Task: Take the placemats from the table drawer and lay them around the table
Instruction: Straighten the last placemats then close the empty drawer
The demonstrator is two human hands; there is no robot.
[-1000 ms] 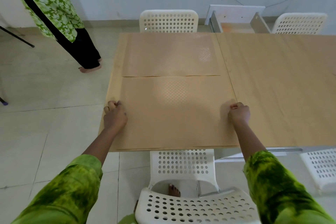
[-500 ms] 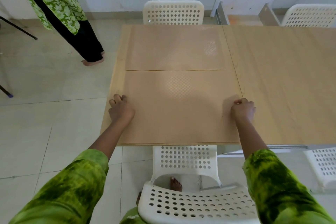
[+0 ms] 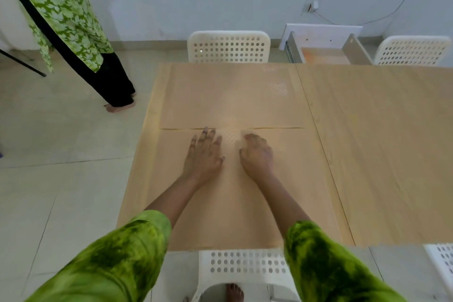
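Here we see both hands lying on the near placemat (image 3: pixel 289 179), close to its far edge and near the middle of its width. The left hand (image 3: pixel 204 154) is flat, palm down, with the fingers (image 3: pixel 210 135) spread wide and the tips almost at the seam between the two mats. The right hand (image 3: pixel 257 155) is just beside it, also palm down; its fingers are a little blurred and look more curled, and they hold nothing. The near placemat covers the left part of the desk (image 3: pixel 387 149) from the edge nearest to us up to the seam. The far placemat (image 3: pixel 232 95) lies directly behind it, edge against edge, and reaches the far side of the desk. Behind the desk, on the right, the drawer (image 3: pixel 326 55) stands pulled out, and we cannot tell what is inside. A white chair (image 3: pixel 229 45) with holes stands at the far side, another chair (image 3: pixel 245 265) is under us at the near side. At the left, a second person (image 3: pixel 63 24) in a green patterned dress stands on the tiled floor (image 3: pixel 61 142).
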